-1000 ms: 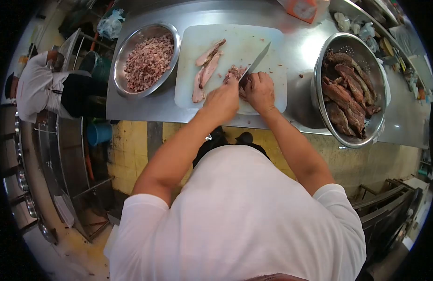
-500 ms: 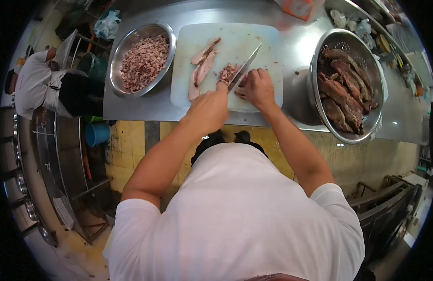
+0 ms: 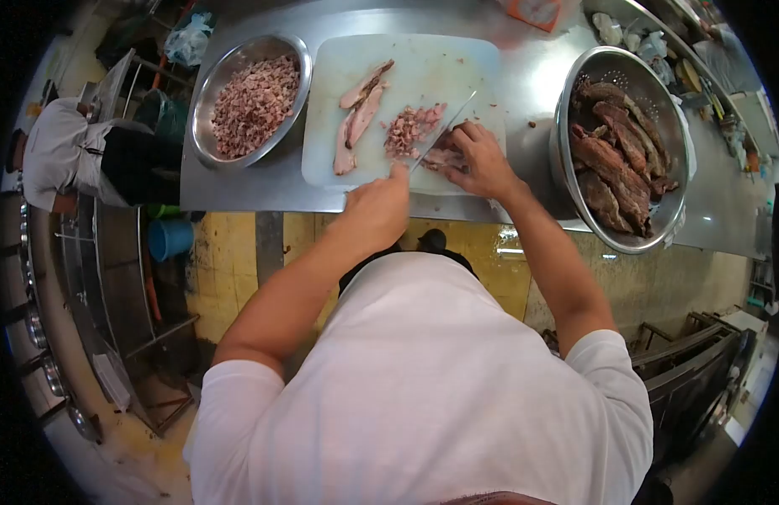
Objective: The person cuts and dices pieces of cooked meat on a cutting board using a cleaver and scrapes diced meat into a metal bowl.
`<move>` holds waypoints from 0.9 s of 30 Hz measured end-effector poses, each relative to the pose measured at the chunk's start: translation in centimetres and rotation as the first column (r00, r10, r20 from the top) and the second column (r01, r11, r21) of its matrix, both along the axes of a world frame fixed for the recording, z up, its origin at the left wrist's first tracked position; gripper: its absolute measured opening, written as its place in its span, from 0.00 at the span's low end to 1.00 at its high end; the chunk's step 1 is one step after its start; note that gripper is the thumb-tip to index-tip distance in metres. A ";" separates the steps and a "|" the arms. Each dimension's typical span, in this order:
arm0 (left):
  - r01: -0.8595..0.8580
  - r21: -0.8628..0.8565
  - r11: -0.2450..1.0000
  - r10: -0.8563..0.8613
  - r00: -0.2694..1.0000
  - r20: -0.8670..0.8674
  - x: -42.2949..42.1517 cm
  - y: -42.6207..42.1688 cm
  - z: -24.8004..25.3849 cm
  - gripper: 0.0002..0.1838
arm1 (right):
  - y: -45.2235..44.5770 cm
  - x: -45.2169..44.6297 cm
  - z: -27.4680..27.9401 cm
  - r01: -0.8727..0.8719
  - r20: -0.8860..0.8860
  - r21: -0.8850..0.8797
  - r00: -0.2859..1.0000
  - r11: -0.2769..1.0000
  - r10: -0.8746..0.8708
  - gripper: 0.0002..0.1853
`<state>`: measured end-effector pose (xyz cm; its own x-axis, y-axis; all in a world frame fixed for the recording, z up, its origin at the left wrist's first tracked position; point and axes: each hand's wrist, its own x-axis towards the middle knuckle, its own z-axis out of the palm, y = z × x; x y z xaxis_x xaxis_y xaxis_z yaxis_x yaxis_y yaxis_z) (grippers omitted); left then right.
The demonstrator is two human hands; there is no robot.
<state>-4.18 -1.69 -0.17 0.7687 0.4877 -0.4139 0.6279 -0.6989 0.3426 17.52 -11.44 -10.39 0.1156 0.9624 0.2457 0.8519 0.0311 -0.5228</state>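
Observation:
My left hand [image 3: 379, 202] is closed round the handle of a knife [image 3: 446, 126], whose blade slants up and to the right over a white cutting board [image 3: 322, 101]. To the blade's right, the bent fingers of my right hand [image 3: 483, 162] press on a piece of cooked meat [image 3: 441, 157] on the board. Small chopped meat [image 3: 409, 129] lies in a heap just left of the blade. Farther left on the board are long meat strips [image 3: 361, 126] with dark edges. The knife's handle is hidden in my grip.
On the left of the steel table [image 3: 238, 194] is a metal bowl [image 3: 206, 145] of chopped meat. A metal colander [image 3: 566, 172] of large browned meat pieces stands at the right, near the front edge. Another person [image 3: 69, 156] is at the far left, beside a blue bucket [image 3: 170, 239].
My right hand has shifted slightly right and its fingers have spread along the meat. The knife has turned so its blade shows thinner, and the chopped heap looks more spread out.

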 end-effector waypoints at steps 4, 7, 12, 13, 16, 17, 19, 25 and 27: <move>-0.013 0.002 1.000 0.013 0.999 0.052 2.8 1.4 -1.4 0.14 | 0.4 0.3 -0.7 -0.016 -0.083 0.010 0.996 1.000 0.017 0.27; 0.004 0.002 1.000 -0.004 0.998 0.065 1.8 1.8 -0.3 0.14 | 0.7 0.3 -0.5 -0.026 -0.041 -0.006 0.999 1.000 0.026 0.31; -0.007 0.005 1.000 0.007 1.000 0.002 1.7 1.4 -1.7 0.12 | 0.3 -0.2 -0.7 -0.034 -0.097 0.060 0.994 0.998 0.040 0.25; -0.005 0.011 1.000 0.004 0.997 0.080 3.0 2.0 -2.3 0.12 | 0.3 -0.2 -1.0 -0.037 -0.098 0.056 0.994 0.998 0.043 0.25; 0.005 0.040 0.999 -0.012 0.984 0.178 4.4 3.3 -2.8 0.13 | 0.6 -0.1 -1.0 -0.070 -0.153 0.070 0.985 0.995 0.080 0.21; 0.023 0.061 0.998 -0.034 0.981 0.192 4.6 3.5 -2.8 0.13 | 0.6 -0.1 -1.0 -0.076 -0.165 0.065 0.982 0.995 0.086 0.19; 0.035 0.043 0.998 -0.039 0.996 0.086 3.5 2.3 1.5 0.13 | 0.5 0.0 -0.8 -0.065 -0.181 0.062 0.981 0.996 0.076 0.18; 0.049 0.017 0.999 -0.048 0.997 -0.064 0.9 -0.2 -0.8 0.13 | 0.3 -0.9 -1.5 -0.011 -0.223 0.094 0.974 0.996 0.032 0.20; 0.059 0.058 0.997 -0.061 0.998 0.028 2.6 1.1 -2.0 0.13 | 0.5 0.0 -1.8 -0.013 -0.154 -0.035 0.988 0.999 0.008 0.21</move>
<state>-1.54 -0.57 -2.21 0.8090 0.4624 -0.3629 0.5741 -0.7541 0.3190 17.48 -10.98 -12.18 0.1390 0.9717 0.1908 0.7611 0.0184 -0.6484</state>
